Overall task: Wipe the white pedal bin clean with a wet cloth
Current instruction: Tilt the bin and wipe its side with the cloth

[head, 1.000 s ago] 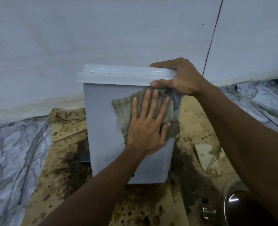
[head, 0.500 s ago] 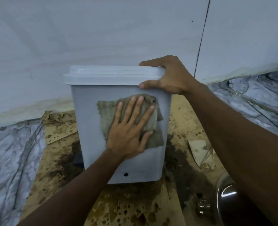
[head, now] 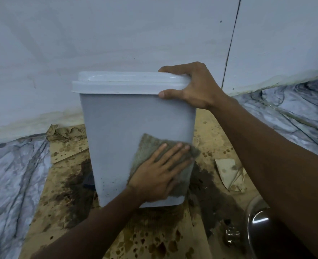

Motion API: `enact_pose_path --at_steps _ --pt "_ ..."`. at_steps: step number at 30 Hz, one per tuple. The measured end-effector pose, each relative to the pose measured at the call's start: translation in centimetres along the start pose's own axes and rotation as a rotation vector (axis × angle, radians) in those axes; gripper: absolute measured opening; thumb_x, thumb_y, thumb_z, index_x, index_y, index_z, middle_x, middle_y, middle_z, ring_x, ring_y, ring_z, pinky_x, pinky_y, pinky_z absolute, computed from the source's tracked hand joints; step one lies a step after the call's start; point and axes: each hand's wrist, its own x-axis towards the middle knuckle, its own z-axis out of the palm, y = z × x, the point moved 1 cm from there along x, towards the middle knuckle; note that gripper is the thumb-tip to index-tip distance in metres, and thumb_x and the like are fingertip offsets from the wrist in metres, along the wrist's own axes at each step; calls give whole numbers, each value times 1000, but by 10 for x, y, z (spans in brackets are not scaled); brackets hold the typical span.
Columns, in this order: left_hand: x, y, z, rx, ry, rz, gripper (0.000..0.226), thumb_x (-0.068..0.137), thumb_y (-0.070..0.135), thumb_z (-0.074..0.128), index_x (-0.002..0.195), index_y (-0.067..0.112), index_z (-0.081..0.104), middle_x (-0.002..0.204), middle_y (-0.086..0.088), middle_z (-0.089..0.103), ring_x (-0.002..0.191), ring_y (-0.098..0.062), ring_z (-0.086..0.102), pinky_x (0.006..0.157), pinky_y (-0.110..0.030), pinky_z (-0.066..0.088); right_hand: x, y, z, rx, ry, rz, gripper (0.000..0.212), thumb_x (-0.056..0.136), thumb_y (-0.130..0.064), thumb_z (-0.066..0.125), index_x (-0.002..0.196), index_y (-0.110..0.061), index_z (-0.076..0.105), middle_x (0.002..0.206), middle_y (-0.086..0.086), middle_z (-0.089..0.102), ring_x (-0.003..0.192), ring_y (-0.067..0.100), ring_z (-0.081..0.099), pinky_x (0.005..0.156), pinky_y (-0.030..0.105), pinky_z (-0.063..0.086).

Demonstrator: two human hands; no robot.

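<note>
We observe the white pedal bin [head: 128, 128] at the centre of the frame, standing upright on wet, stained cardboard [head: 65, 199] laid over a marbled floor [head: 10, 180], with a pale wall [head: 117, 34] behind it.

The right hand [head: 190, 86] grips the right end of the bin lid [head: 128, 83]: fingers curl over the top edge, and the thumb presses beneath the lid rim. This grip is unchanged from half a second ago.

The left hand [head: 158, 174] lies flat and open, fingers spread, pressing the grey-green cloth [head: 150, 146] against the bin's front face. Compared with the earlier frames, hand and cloth have travelled downward and to the right. One second ago the cloth lay just under the lid rim; it now covers the lower right area of the front face, its right edge reaching the bin's right corner. The upper front face, previously covered, is now exposed.

Dark specks show on the lower left of the front face, beside the cloth. A torn cardboard scrap [head: 229, 174] lies at right of the bin. A dark, shiny rounded object [head: 259, 227] sits at lower right; we cannot identify it.
</note>
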Motion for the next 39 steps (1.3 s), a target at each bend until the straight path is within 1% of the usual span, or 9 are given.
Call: enact_pose_path --at_steps 6,9,13,17,25,30,34,36,39 --pt "57 -40 -29 6 206 -309 72 100 52 41 160 18 22 165 -16 4 155 -30 5 125 -52 -3 -1 -1 -4 -6 -14 -20 51 67 -54 83 111 -30 77 108 -11 75 104 10 68 90 43 54" --pt "36 -20 -15 -10 177 -242 71 102 48 41 161 16 19 166 -17 1 155 -31 -1 124 -53 -5 -3 -3 -6 -3 -22 -29 56 68 -54 83 117 -28 75 116 -11 74 109 6 67 93 41 54" --pt "-22 25 20 -14 -8 -1 75 101 49 44 161 15 15 167 -15 -5 155 -32 -11 123 -52 -12 -5 -3 -4 -10 -19 -12 60 65 -58 81 117 -30 74 115 -14 73 109 6 66 96 41 52" --pt "-47 32 33 54 -89 164 79 100 49 43 162 15 7 168 -15 -8 155 -30 -9 123 -50 -14 -5 -2 0 -34 0 -17 61 65 -63 78 118 -32 73 113 -13 73 107 10 65 96 43 51" --pt "13 -33 -13 5 172 -320 73 100 53 43 160 19 21 166 -17 0 155 -32 -3 125 -51 -5 -4 2 2 -26 28 -36 58 66 -64 79 115 -34 74 112 -10 74 105 16 67 90 50 53" --pt "-41 13 19 -30 -10 -98 80 100 52 44 161 17 6 165 -18 -19 155 -32 -13 122 -51 -16 -5 1 2 -32 26 -23 57 65 -62 79 115 -35 73 111 -11 74 106 17 66 92 51 51" --pt "-72 45 38 0 -128 111 86 96 50 52 162 16 8 168 -15 -12 156 -30 -8 123 -48 -15 -4 0 5 -46 32 -6 58 64 -65 77 114 -38 72 111 -14 73 106 13 65 94 48 51" --pt "-54 38 34 30 -75 113 81 99 51 47 162 16 9 168 -15 -11 155 -30 -9 123 -48 -15 -3 0 6 -41 33 6 58 62 -65 77 114 -39 72 110 -14 73 105 14 65 94 47 51" --pt "-11 9 12 5 26 -70 78 100 55 43 162 17 12 167 -14 -8 155 -29 -12 124 -48 -14 -2 -2 4 -53 30 8 59 62 -66 76 114 -38 73 109 -13 74 105 14 65 93 46 51"
